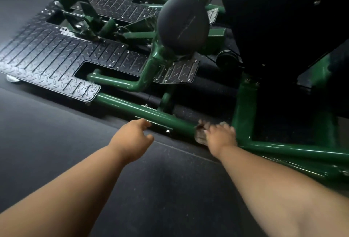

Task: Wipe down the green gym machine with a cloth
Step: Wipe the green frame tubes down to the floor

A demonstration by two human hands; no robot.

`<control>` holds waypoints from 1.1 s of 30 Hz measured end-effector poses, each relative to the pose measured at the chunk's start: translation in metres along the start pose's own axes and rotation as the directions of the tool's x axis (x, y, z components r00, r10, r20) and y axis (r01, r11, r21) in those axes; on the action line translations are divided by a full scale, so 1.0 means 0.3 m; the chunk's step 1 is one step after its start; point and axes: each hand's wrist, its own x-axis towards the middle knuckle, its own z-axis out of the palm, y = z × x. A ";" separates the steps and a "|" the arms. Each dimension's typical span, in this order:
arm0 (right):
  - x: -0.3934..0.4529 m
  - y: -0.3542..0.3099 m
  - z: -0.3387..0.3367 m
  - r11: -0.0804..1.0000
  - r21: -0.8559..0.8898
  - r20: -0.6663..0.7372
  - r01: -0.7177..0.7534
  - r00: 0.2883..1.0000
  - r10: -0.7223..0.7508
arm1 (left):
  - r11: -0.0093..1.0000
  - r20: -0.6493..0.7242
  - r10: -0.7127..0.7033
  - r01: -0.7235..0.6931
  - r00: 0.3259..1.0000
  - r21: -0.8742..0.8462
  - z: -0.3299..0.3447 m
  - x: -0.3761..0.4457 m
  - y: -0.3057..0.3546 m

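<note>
The green gym machine (132, 105) has a low tubular frame running across the floor from left to right. My right hand (221, 136) presses a crumpled grey-brown cloth (201, 134) onto the low tube, just left of a green upright post (243, 108). My left hand (132, 138) hovers beside the same tube, further left. Its fingers are loosely curled near a small metal bracket (162, 126) and it holds nothing.
Black diamond-plate foot platforms (49, 61) lie at the left and rear. A black round pad (183, 27) on a green arm hangs above the frame. A dark seat or shroud (283, 19) fills the upper right. Dark rubber flooring (56, 142) spreads in front.
</note>
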 end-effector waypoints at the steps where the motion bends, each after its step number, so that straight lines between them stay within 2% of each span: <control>1: -0.020 0.056 0.005 0.999 -0.029 -0.004 -0.040 0.999 0.040 | 1.000 0.017 -0.004 0.004 1.000 0.018 0.009 0.008 -0.005; 4: -0.053 0.147 0.050 0.997 -0.018 -0.005 -0.073 0.997 0.073 | 0.993 0.110 -0.008 -0.005 0.994 0.119 0.059 0.058 -0.014; 9: 0.032 0.005 0.054 0.993 0.049 -0.009 0.105 0.994 -0.105 | 0.962 0.226 -0.009 -0.054 0.974 0.269 0.159 0.187 -0.007; 12: 0.055 -0.033 0.028 0.991 0.040 0.027 0.131 0.991 -0.132 | 0.933 0.279 -0.014 -0.088 0.960 0.349 0.179 0.248 -0.002; 18: -0.023 0.144 0.049 0.993 -0.095 0.023 0.066 0.998 -0.064 | 0.844 0.290 -0.012 -0.145 0.957 0.516 0.179 0.268 -0.006; 21: -0.034 0.153 0.068 0.998 -0.060 0.034 0.032 0.999 -0.030 | 0.822 0.259 -0.004 -0.145 0.966 0.551 0.145 0.279 -0.032; 26: -0.007 0.018 0.064 0.997 0.047 0.004 0.058 0.998 -0.058 | 0.861 0.325 -0.070 -0.107 0.943 0.497 0.105 0.334 -0.052; 30: 0.067 -0.185 0.001 0.986 -0.007 0.011 0.164 0.986 -0.164 | 0.876 0.363 -0.103 -0.089 0.926 0.475 0.090 0.342 -0.048; 33: 0.131 -0.323 -0.040 0.982 -0.053 0.070 0.182 0.981 -0.178 | 0.873 0.389 -0.112 -0.096 0.914 0.478 0.052 0.300 -0.043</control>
